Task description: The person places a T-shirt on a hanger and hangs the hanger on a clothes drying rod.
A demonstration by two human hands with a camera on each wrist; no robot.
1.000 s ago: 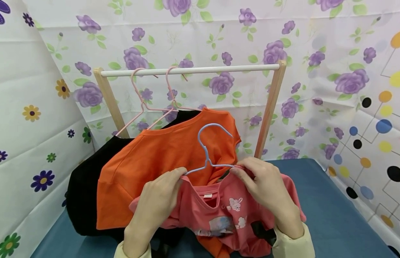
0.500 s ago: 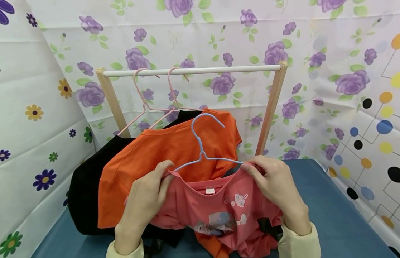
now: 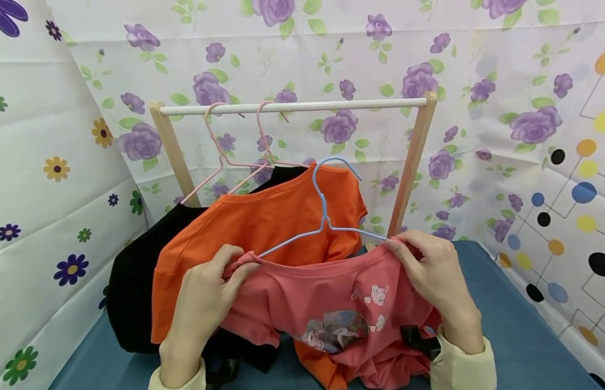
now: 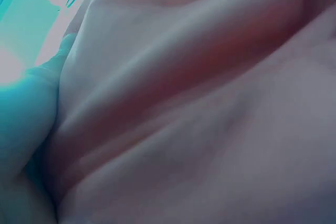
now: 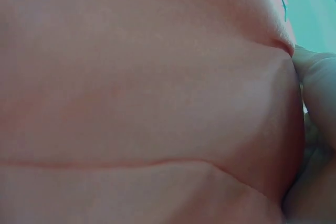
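Observation:
In the head view a pink shirt (image 3: 302, 292) with a printed picture and white patches hangs stretched between both hands. A blue hanger (image 3: 324, 208) sits in its neckline, its hook standing up above the collar. My left hand (image 3: 205, 295) pinches the neckline at the hanger's left arm, and my right hand (image 3: 436, 276) pinches it at the right arm. The hanger's ends are hidden by cloth and fingers. Close pink fabric fills most of the left wrist view, with the left hand (image 4: 26, 124) at its edge; the right wrist view shows similar cloth beside the right hand (image 5: 320, 93).
Behind the hands stands a rack with a white rail (image 3: 292, 106) and wooden posts. An orange shirt (image 3: 200, 265) and a black garment (image 3: 131, 303) hang from it on pink hangers (image 3: 221, 154). Blue cloth (image 3: 516, 325) covers the table, and patterned sheets surround it.
The hands have moved apart, stretching the neckline wider. The blue hanger has risen, and more of its arms shows. The head view has shifted slightly.

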